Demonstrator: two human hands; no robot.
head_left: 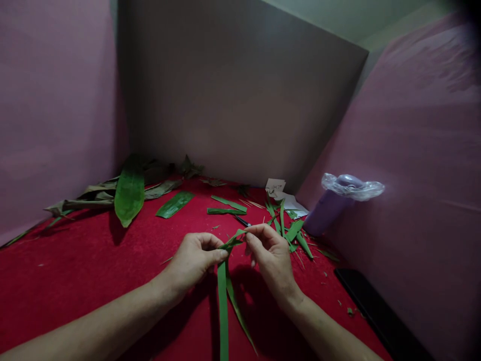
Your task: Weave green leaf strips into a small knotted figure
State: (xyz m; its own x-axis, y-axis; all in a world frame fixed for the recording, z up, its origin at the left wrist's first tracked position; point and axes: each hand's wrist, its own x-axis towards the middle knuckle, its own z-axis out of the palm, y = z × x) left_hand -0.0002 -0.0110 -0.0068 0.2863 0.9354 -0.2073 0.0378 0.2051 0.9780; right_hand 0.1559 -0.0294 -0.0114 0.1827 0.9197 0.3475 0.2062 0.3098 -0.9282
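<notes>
Grip, L hand (199, 255): thumb + finger pinched on green leaf strips (223, 316), at the fold.
Grip, R hand (271, 260): fingertips closed on the same strips' far end, just right of L hand.
Strips: mid-scene, btwn hands; 2 tails hang to the near side, one wide & straight, one thin & curved.
Handling (my guess): v. light, bendy, bit springy, maybe slick; could split along the grain or crease. Best hold prob. at the fold, flat pinch, tails free.
Red cloth (75, 281): big leaf (130, 198) far left; cut leaf pcs (295, 230) right, beyond R hand; dark tool (242, 220) just beyond the hands, partly hidden.
White card (276, 184): far, right of ctr; dark marks, too small to read.
Purple bottle (325, 213): right, clear plastic on top; no brand legible.
</notes>
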